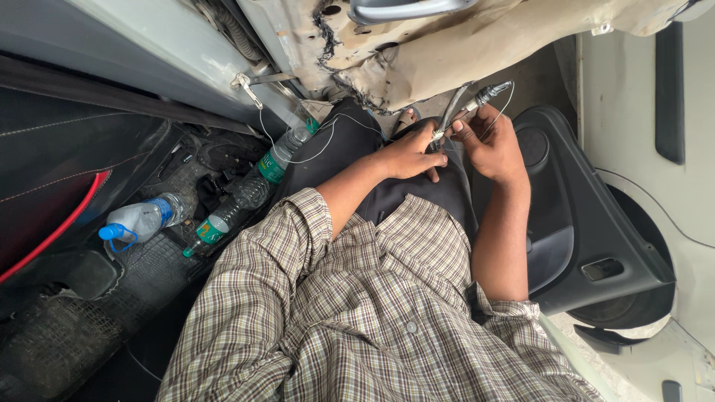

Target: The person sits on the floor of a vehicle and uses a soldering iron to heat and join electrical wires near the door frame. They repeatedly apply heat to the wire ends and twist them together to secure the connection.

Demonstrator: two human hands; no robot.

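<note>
My left hand (408, 153) pinches the near end of a grey cable (452, 112) between thumb and fingers. My right hand (491, 141) grips the same cable a little further along, just below its metal end fitting (493, 92). A thin bare wire (313, 152) loops from the hands leftward toward a metal bracket (246, 83) on the car body. Both hands are held over my dark trousers (335, 152), with my checked shirt (357, 313) below them.
Three plastic bottles lie on the rubber floor mat (149, 264): a blue-capped one (138, 221) and two with green labels (223, 216) (287, 152). A black door trim panel (573, 223) stands to the right. Torn beige lining (447, 52) hangs above the hands.
</note>
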